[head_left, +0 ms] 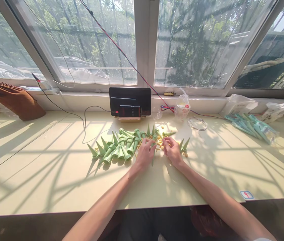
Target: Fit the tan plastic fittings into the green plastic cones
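Note:
My left hand (145, 154) is closed around a green plastic cone spike (153, 162), whose narrow tip shows below the fingers. Close by on the right, the fingers of my right hand (173, 152) are pinched together beside small tan pegs (158, 148); whatever they hold is too small to make out. To the left of my hands lies a heap of similar green cones (121, 153), some standing point up and others on their sides. Two more upright cones (185, 144) stand just right of my right hand.
A dark tablet (130, 95) leans at the back, with a cabled phone (129, 111) before it. A bagged cup (182, 107) and a wire coil (197, 124) sit right of them. Bagged teal pieces (252, 126) lie far right, a brown drawstring bag (18, 100) far left.

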A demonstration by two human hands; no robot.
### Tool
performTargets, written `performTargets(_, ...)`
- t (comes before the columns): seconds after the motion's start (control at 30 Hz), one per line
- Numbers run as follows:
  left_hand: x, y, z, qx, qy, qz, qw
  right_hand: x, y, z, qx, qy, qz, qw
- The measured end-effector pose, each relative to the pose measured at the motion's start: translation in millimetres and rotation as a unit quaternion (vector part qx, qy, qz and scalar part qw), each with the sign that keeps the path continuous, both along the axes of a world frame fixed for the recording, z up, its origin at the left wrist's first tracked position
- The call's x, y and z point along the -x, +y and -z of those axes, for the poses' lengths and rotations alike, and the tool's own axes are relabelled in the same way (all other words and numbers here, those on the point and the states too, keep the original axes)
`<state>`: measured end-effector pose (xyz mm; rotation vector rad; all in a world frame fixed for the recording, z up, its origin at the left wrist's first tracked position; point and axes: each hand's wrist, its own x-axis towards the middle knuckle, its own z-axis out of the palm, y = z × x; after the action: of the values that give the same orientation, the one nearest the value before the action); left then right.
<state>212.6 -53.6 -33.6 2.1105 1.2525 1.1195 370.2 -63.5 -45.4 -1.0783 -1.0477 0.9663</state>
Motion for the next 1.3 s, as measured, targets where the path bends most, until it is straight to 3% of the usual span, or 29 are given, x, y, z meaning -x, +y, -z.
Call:
performTargets(0.43,0.2,2.8,-2.7,-0.029,-0.022,-0.02,0.999,0.0,-2.3,-0.6,-0.015,-0.026,0.023,0.999)
performTargets(1.3,-3.4,0.0,-3.5,0.073,-0.081,0.007,0.994,0.8,-5.5,-3.0,-0.037,-0.058,0.024,0.997)
